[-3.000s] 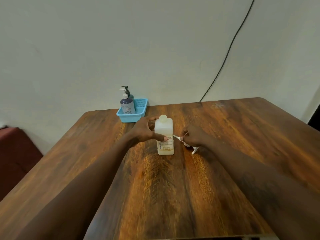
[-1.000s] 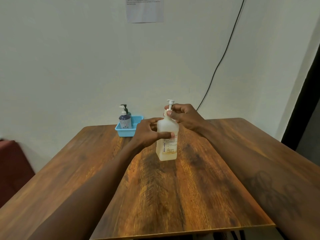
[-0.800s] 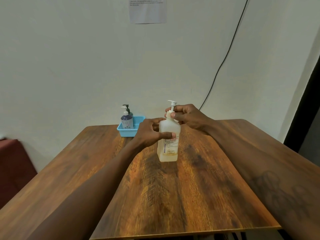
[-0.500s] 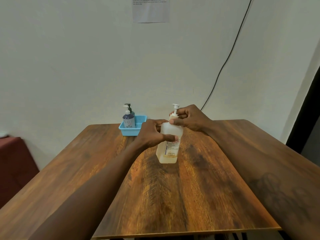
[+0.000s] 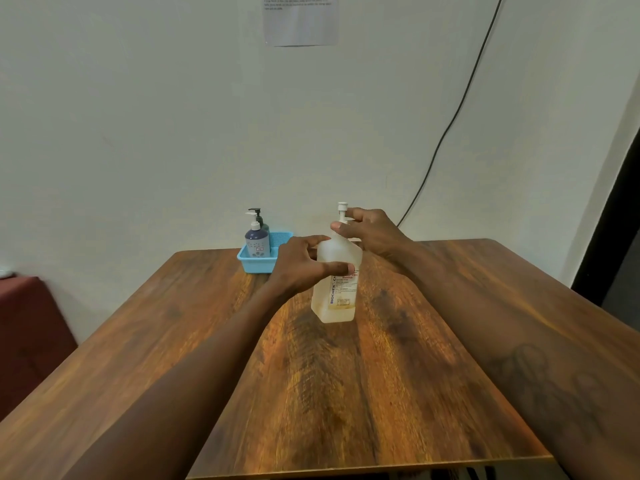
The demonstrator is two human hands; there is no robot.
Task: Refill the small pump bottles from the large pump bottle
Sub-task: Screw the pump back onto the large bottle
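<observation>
The large translucent pump bottle (image 5: pixel 335 296) stands tilted in the middle of the wooden table (image 5: pixel 346 393), with a little yellowish liquid at its bottom. My left hand (image 5: pixel 304 265) grips its body from the left. My right hand (image 5: pixel 367 230) is closed around the white pump collar at its neck, the pump head sticking up above my fingers. Two small pump bottles stand in a blue basket (image 5: pixel 258 263) at the table's far edge: a purple one (image 5: pixel 257 240) in front and a dark green one (image 5: pixel 259 218) behind it.
A white wall rises right behind the table, with a paper notice (image 5: pixel 300 19) and a black cable (image 5: pixel 450 126) running down it. A dark red seat (image 5: pixel 27 334) is at the left. A dark door frame (image 5: pixel 613 216) is at the right.
Three seconds ago the pump lay on the table under my right hand and the bottle's neck was bare. Now the pump sits in the neck, my right hand gripping its collar; the bottle leans slightly.
</observation>
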